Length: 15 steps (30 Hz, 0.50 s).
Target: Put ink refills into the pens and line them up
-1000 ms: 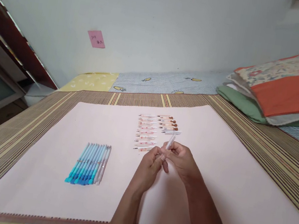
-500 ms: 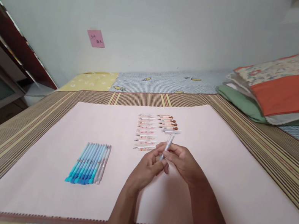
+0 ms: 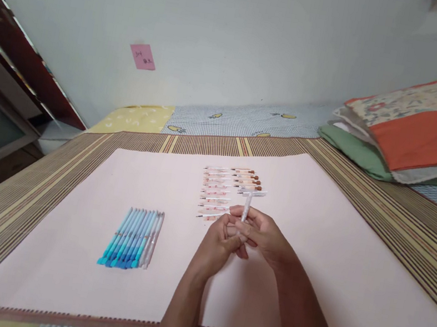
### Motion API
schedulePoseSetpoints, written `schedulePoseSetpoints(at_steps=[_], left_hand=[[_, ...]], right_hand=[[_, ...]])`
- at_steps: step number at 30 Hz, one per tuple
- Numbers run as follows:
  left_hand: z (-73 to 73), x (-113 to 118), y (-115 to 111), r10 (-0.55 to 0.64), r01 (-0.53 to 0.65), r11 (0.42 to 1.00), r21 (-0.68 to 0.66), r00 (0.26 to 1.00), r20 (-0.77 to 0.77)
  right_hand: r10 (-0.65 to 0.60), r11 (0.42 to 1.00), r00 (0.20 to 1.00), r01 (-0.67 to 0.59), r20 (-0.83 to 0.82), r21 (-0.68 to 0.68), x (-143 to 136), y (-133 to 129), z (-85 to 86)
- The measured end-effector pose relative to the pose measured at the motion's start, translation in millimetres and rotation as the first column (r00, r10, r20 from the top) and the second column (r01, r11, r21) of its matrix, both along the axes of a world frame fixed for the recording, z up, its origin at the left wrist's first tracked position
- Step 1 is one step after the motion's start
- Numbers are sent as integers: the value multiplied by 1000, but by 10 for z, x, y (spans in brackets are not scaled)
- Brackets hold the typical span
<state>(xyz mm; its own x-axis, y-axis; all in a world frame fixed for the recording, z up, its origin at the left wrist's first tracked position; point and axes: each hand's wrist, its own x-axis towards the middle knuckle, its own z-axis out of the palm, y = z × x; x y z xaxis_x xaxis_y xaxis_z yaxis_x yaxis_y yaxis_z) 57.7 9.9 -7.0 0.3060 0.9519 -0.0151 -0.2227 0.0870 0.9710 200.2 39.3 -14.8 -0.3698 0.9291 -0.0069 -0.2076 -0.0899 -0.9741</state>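
A slim whitish pen (image 3: pixel 247 207) stands nearly upright between my two hands, its upper end free and its lower part hidden by fingers. My left hand (image 3: pixel 222 240) is closed around the lower part. My right hand (image 3: pixel 263 235) pinches the pen higher up with thumb and fingers. Just beyond the hands lie pens laid sideways in two columns: pink-and-white pens (image 3: pixel 215 192) on the left and brown-tipped pens (image 3: pixel 247 180) on the right. At the near end of the right column is a pale pen (image 3: pixel 258 193).
A row of blue pens (image 3: pixel 130 238), with clear pens (image 3: pixel 152 240) at its right end, lies on the pink sheet (image 3: pixel 59 248). Under the sheet is a striped mat (image 3: pixel 386 218). Folded bedding (image 3: pixel 426 135) is piled at the right; a pink note (image 3: pixel 143 56) hangs on the wall.
The pen in my hands has turned from a rightward lean to nearly upright. Both hands stay in almost the same place, and the view has shifted slightly.
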Motion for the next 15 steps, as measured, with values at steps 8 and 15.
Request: schedulePoseSetpoints(at_steps=[8, 15], left_hand=[[-23, 11, 2, 40, -39, 999, -33, 999, 20], [-23, 15, 0, 47, -47, 999, -8, 999, 12]], right_hand=[[-13, 998, 995, 7, -95, -56, -74, -26, 4], [22, 998, 998, -25, -59, -56, -55, -17, 5]])
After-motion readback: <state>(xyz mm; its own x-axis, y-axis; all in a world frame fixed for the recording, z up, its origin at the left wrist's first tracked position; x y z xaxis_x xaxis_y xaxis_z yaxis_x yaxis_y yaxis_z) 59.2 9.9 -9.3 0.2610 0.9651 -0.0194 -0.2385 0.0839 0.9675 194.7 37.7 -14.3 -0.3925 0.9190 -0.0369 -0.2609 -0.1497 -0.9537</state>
